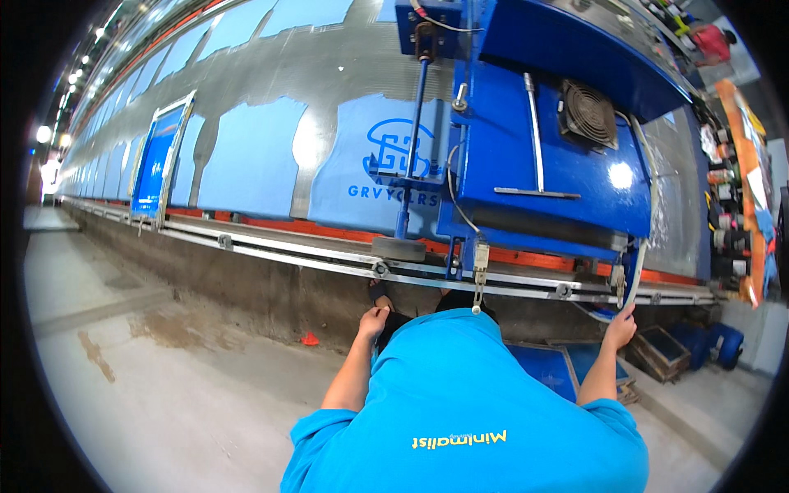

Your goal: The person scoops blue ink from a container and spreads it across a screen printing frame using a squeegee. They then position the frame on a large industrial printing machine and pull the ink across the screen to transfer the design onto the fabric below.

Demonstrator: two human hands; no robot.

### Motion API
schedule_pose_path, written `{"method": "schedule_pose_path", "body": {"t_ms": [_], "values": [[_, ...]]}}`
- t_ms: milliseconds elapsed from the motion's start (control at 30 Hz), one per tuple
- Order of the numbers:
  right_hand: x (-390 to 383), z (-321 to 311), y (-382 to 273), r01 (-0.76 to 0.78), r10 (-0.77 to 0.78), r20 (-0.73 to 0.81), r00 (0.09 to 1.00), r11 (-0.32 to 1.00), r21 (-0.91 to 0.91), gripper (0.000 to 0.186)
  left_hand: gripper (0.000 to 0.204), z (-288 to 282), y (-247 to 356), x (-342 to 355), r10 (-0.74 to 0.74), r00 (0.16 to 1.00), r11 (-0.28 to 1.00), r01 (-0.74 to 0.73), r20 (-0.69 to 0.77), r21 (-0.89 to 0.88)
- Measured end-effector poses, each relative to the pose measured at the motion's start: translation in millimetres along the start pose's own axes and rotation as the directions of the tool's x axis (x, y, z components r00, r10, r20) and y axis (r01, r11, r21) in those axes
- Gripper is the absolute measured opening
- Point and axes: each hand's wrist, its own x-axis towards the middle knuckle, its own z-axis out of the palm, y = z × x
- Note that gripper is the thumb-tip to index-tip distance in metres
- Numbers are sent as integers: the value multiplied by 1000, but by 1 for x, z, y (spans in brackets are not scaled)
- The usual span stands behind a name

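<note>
My right hand (620,327) is closed around the lower end of a pale edge strip (639,275) on the right side of a blue wheeled machine (509,156). My left hand (376,319) hangs beside my leg with its fingers curled in; nothing shows in it. The machine stands over a long grey printing table (329,94). To its left lies a light blue fabric piece (337,177) with a dark blue print, partly behind a blue upright rod. Plain light blue fabric pieces (251,156) lie farther left.
A metal rail (288,259) runs along the table's near side. A blue-meshed screen frame (160,160) stands on the table at left. More frames (538,368) lean low by my right side. Containers on an orange shelf (744,181) and another person (711,43) are at far right.
</note>
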Motion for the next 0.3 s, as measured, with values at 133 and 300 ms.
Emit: {"method": "schedule_pose_path", "body": {"t_ms": [133, 300], "values": [[-1, -6, -6, -8, 9, 54, 998, 1000, -21, 84, 48, -11, -28, -4, -29, 999, 991, 27, -16, -128], [6, -18, -3, -73, 78, 158, 984, 997, -36, 93, 48, -62, -68, 1, -154, 986, 987, 156, -60, 34]]}}
